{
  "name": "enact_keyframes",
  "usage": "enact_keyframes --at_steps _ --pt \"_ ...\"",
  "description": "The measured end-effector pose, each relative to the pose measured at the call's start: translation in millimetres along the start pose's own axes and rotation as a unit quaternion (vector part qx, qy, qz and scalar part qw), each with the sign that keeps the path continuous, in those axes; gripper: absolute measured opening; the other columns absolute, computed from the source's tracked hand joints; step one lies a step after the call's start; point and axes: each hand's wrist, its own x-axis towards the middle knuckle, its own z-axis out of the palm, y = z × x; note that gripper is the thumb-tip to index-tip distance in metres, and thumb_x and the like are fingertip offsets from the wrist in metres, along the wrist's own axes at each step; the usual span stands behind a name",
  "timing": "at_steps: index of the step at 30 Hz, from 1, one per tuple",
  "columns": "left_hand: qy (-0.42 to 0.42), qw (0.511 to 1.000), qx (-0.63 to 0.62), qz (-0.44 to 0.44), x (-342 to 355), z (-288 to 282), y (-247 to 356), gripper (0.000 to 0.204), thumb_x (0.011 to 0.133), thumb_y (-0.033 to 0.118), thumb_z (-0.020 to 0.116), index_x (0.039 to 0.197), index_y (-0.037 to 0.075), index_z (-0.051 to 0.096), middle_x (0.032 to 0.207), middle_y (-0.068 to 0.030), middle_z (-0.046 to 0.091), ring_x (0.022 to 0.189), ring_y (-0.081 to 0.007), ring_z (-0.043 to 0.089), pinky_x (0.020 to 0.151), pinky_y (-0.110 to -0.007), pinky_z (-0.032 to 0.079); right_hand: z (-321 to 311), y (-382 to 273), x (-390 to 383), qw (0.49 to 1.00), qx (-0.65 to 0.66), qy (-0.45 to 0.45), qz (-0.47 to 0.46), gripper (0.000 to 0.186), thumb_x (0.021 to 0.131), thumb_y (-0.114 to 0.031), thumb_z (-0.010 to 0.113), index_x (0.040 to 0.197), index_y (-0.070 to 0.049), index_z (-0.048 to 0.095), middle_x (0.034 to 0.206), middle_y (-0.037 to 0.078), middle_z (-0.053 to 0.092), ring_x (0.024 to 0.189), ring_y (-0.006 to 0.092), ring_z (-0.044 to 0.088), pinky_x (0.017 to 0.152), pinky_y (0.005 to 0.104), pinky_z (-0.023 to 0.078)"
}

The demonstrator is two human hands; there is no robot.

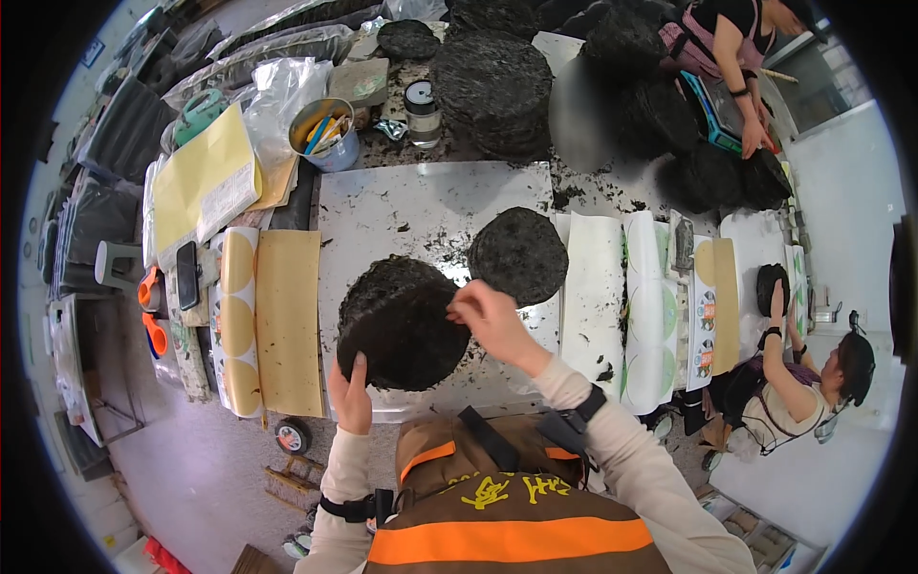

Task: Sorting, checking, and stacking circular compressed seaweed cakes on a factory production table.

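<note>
Near the front of the white work board, a thick round cake of dark dried seaweed (406, 340) tilts up over another dark piece behind it. Its lower left edge is in my left hand (351, 397), the thumb on the top face and the other fingers hidden underneath. At its right edge, my right hand (492, 325) has thumb and fingers pinched together. Whatever lies between those fingertips is too small to make out. Just beyond my right hand, a second round seaweed cake (519, 255) rests flat on the board.
Dark crumbs dot the white board (382, 201). Behind it stand tall seaweed stacks (492, 91), a clear jar (423, 120) and a metal cup of pens (325, 129). Labelled sheets (239, 320) flank both sides; a phone (186, 275) lies left. Two co-workers handle seaweed at right, one beside a scale (712, 115).
</note>
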Motion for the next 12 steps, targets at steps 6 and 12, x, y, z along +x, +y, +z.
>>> enact_keyframes --at_steps 6,12 --pt "-0.110 0.875 0.401 0.248 -20 34 60 0.054 0.071 0.005 0.075 0.124 0.005 0.059 0.134 -0.0197 0.053 0.129 -0.0392 0.048 0.108 -0.046 0.038 -106 127 -103 0.955 -0.135 0.209 0.164 0.013 0.084 -0.002 0.065 0.096 0.000 0.062 0.087 0.018 0.067 0.069 0.0326 0.066 0.063 0.0329 0.053" --pt "-0.278 0.837 0.382 0.277 -20 83 38 0.064 0.071 0.024 0.081 0.129 0.010 0.057 0.149 -0.0141 0.038 0.142 -0.0406 0.027 0.116 -0.057 0.019 -150 179 -173 0.917 -0.245 0.190 0.249 0.017 0.082 -0.009 0.068 0.099 -0.005 0.069 0.094 0.017 0.068 0.086 0.0325 0.066 0.078 0.0405 0.053"
